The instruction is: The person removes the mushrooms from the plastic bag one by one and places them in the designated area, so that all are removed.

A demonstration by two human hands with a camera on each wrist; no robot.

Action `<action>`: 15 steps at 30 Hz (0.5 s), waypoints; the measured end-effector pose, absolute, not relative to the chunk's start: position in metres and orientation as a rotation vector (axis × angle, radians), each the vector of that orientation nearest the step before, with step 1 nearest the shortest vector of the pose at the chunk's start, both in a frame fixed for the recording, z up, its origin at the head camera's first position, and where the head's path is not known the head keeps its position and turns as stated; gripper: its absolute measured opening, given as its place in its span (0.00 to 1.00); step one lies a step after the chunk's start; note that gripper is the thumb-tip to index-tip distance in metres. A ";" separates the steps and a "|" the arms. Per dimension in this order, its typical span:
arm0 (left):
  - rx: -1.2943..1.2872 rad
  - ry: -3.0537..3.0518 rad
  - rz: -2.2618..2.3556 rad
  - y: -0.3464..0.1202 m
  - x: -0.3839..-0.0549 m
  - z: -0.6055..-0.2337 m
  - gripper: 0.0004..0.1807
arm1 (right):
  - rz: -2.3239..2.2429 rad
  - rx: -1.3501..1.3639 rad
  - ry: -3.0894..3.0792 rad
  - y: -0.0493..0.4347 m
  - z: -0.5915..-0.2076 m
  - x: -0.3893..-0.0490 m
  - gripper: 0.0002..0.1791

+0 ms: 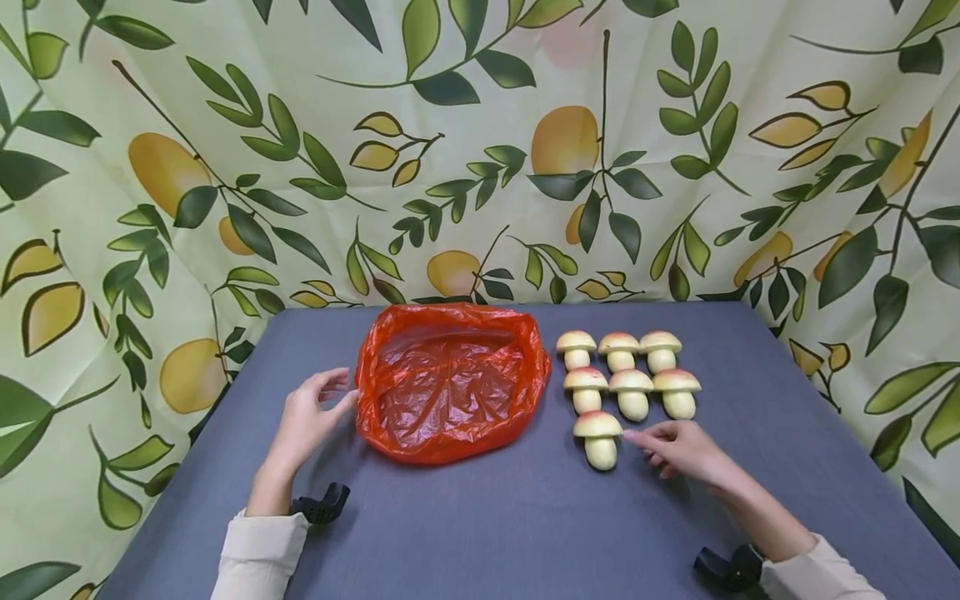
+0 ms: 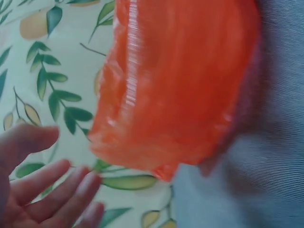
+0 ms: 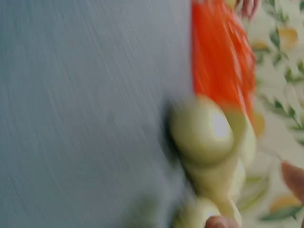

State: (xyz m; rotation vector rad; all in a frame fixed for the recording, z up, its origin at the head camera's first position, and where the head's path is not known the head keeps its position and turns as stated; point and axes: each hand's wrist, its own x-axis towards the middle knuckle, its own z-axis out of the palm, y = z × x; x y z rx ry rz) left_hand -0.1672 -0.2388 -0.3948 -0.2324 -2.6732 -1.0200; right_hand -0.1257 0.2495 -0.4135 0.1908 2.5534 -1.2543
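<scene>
Several toy mushrooms with cream stems and red-tinged caps lie on the table in rows, right of an open red plastic bag [image 1: 450, 442]. The nearest mushroom [image 1: 600, 450] lies in front of the others. My right hand [image 1: 686, 450] is just to its right, fingertips close to the cap's edge. In the right wrist view, a blurred mushroom [image 3: 199, 130] shows large, and the thumb and a fingertip stand apart. My left hand [image 1: 311, 421] is at the bag's left side, thumb near its rim. Its fingers are spread and loosely bent in the left wrist view, holding nothing.
A blue-grey cloth covers the table [image 1: 480, 533]. Behind it and at both sides hangs a curtain [image 1: 480, 208] printed with leaves and fruit. Black camera mounts [image 1: 322, 504] are strapped at both wrists.
</scene>
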 end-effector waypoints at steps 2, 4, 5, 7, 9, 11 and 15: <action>-0.253 -2.604 -0.928 -0.231 -0.173 -0.386 0.23 | -1.191 0.123 2.730 0.266 -0.401 -0.137 0.31; -0.266 -2.576 -0.833 -0.222 -0.181 -0.374 0.25 | -1.132 0.049 2.950 0.281 -0.389 -0.152 0.32; -0.266 -2.583 -0.773 -0.217 -0.186 -0.368 0.27 | -1.081 0.019 3.067 0.288 -0.384 -0.162 0.33; -0.251 -2.620 -0.645 -0.208 -0.199 -0.357 0.32 | -0.956 -0.019 3.281 0.300 -0.375 -0.182 0.35; -0.219 -2.673 -0.508 -0.201 -0.214 -0.350 0.37 | -0.827 -0.018 3.393 0.308 -0.368 -0.202 0.39; -0.174 -2.732 -0.405 -0.197 -0.229 -0.347 0.41 | -0.677 0.022 3.428 0.314 -0.363 -0.219 0.45; -0.089 -2.839 -0.303 -0.195 -0.250 -0.347 0.48 | -0.501 0.104 3.358 0.318 -0.358 -0.241 0.52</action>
